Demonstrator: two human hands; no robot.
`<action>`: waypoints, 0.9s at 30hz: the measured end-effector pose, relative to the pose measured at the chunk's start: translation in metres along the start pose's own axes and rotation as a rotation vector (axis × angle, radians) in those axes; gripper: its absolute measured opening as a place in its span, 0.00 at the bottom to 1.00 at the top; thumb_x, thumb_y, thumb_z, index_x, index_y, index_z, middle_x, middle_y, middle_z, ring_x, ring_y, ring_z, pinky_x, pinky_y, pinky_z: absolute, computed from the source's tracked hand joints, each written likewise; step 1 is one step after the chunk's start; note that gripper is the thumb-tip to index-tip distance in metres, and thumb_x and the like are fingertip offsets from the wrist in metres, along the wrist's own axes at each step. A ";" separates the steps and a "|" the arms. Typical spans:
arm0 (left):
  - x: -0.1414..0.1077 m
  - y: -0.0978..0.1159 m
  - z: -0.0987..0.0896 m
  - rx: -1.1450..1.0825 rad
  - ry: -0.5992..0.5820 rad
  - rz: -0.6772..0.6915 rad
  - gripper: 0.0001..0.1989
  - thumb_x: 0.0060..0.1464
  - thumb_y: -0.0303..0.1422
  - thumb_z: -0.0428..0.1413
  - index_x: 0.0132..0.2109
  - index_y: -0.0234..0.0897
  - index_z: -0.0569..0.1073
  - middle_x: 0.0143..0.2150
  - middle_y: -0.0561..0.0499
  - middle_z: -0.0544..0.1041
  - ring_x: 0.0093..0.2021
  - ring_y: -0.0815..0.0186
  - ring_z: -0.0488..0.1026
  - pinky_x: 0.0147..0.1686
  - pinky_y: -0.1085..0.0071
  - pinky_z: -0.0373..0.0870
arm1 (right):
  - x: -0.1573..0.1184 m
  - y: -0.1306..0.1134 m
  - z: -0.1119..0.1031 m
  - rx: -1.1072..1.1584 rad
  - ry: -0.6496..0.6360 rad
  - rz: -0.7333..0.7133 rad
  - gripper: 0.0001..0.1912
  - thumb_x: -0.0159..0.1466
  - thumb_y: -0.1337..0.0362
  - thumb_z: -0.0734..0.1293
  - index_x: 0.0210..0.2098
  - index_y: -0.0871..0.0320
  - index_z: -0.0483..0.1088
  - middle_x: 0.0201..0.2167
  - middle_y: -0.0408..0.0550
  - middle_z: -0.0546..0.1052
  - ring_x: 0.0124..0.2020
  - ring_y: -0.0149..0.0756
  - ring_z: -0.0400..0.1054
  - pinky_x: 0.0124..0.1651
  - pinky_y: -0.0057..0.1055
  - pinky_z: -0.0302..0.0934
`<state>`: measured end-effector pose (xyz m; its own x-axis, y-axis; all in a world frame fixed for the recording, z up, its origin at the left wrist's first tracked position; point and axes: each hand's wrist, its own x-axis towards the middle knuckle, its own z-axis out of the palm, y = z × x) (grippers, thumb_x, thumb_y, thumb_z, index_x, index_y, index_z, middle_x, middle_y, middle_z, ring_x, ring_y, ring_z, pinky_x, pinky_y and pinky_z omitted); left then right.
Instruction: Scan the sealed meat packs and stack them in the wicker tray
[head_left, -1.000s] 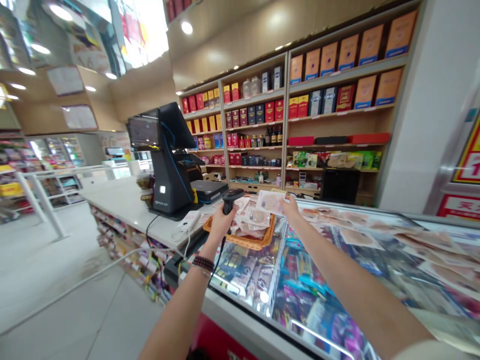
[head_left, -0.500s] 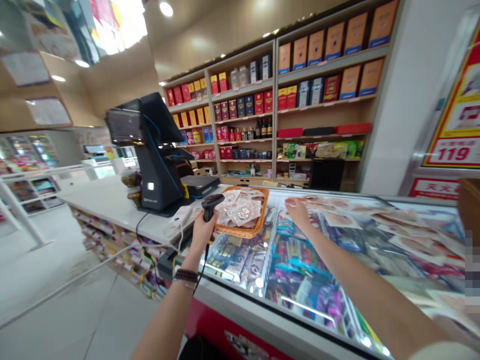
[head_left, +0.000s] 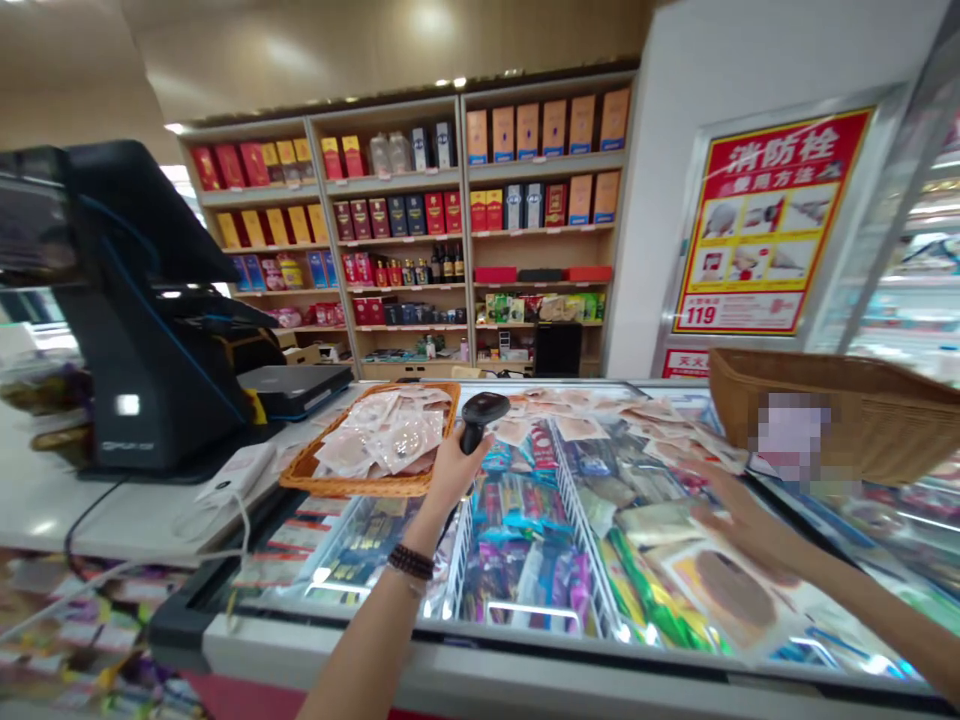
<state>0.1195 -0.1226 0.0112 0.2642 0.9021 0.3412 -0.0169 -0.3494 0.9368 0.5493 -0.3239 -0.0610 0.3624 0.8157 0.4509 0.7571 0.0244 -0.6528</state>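
Here, the left hand (head_left: 454, 467) has its fingers wrapped around a black plastic scanner (head_left: 484, 408), while the blurred right hand (head_left: 739, 515), fingers spread, is above a white glass-topped freezer (head_left: 525, 680).

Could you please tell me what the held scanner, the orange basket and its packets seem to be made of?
The scanner looks like satin black plastic, from the soft sheen on its rounded head. The basket shows woven strands, slightly glossy: wicker or a plastic imitation. The packets seem to be thin, shiny plastic film, given their bright glints.
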 end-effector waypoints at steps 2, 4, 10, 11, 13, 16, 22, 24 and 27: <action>-0.001 -0.002 0.007 0.013 -0.020 -0.006 0.23 0.47 0.51 0.71 0.39 0.38 0.76 0.21 0.59 0.71 0.17 0.69 0.67 0.20 0.71 0.75 | -0.034 0.024 -0.008 -0.159 -0.159 -0.028 0.41 0.40 0.42 0.81 0.55 0.36 0.80 0.69 0.61 0.74 0.73 0.64 0.65 0.76 0.60 0.56; -0.001 -0.007 0.012 0.022 -0.020 -0.018 0.23 0.47 0.50 0.71 0.39 0.38 0.76 0.21 0.58 0.71 0.17 0.69 0.68 0.20 0.70 0.76 | -0.053 0.041 -0.006 -0.313 -0.248 -0.032 0.40 0.40 0.41 0.81 0.55 0.28 0.80 0.69 0.58 0.74 0.74 0.64 0.62 0.76 0.64 0.53; 0.009 -0.021 0.026 -0.020 0.011 -0.049 0.23 0.49 0.50 0.70 0.40 0.38 0.76 0.19 0.60 0.67 0.16 0.69 0.67 0.21 0.70 0.77 | 0.010 0.002 0.069 -0.401 -0.128 -0.038 0.27 0.55 0.39 0.70 0.51 0.39 0.80 0.65 0.55 0.79 0.68 0.62 0.71 0.72 0.65 0.57; 0.012 -0.022 0.029 -0.030 0.014 -0.058 0.23 0.49 0.50 0.71 0.40 0.38 0.75 0.19 0.60 0.67 0.16 0.68 0.67 0.21 0.70 0.76 | 0.031 -0.013 0.090 -0.405 -0.081 -0.027 0.26 0.56 0.40 0.70 0.49 0.43 0.79 0.62 0.55 0.81 0.67 0.63 0.73 0.71 0.63 0.60; 0.016 -0.027 0.035 -0.053 0.017 -0.079 0.23 0.49 0.50 0.71 0.40 0.38 0.75 0.19 0.60 0.67 0.17 0.68 0.68 0.22 0.69 0.77 | 0.071 -0.045 0.134 -0.408 -0.012 0.023 0.21 0.58 0.44 0.72 0.45 0.50 0.77 0.55 0.59 0.84 0.60 0.62 0.77 0.65 0.57 0.66; 0.019 -0.036 0.042 -0.058 0.036 -0.108 0.22 0.50 0.49 0.70 0.40 0.38 0.74 0.20 0.60 0.67 0.17 0.68 0.69 0.22 0.69 0.77 | 0.118 -0.082 0.191 -0.316 0.055 0.014 0.13 0.61 0.52 0.73 0.42 0.51 0.74 0.47 0.57 0.85 0.55 0.56 0.78 0.62 0.49 0.68; 0.019 -0.056 0.044 -0.029 0.054 -0.139 0.20 0.52 0.48 0.69 0.39 0.38 0.74 0.20 0.59 0.68 0.19 0.67 0.70 0.21 0.71 0.75 | 0.157 -0.101 0.239 0.034 0.257 0.096 0.05 0.63 0.58 0.68 0.33 0.50 0.68 0.38 0.55 0.82 0.51 0.54 0.77 0.63 0.51 0.67; 0.018 -0.059 0.045 -0.035 0.068 -0.148 0.20 0.52 0.48 0.69 0.39 0.39 0.74 0.20 0.59 0.68 0.20 0.66 0.70 0.22 0.71 0.76 | 0.157 -0.096 0.237 0.210 0.350 0.141 0.10 0.63 0.52 0.68 0.32 0.49 0.67 0.35 0.51 0.81 0.47 0.52 0.77 0.60 0.50 0.69; 0.016 -0.062 0.048 -0.012 0.083 -0.146 0.19 0.52 0.48 0.69 0.39 0.40 0.74 0.20 0.59 0.67 0.19 0.67 0.70 0.22 0.71 0.76 | 0.150 -0.087 0.230 0.451 0.496 0.253 0.21 0.58 0.40 0.71 0.30 0.50 0.70 0.30 0.46 0.79 0.39 0.47 0.75 0.50 0.44 0.73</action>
<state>0.1710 -0.0984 -0.0446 0.1841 0.9611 0.2057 0.0044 -0.2101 0.9777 0.4125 -0.0713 -0.0764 0.7830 0.4716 0.4056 0.3571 0.1932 -0.9139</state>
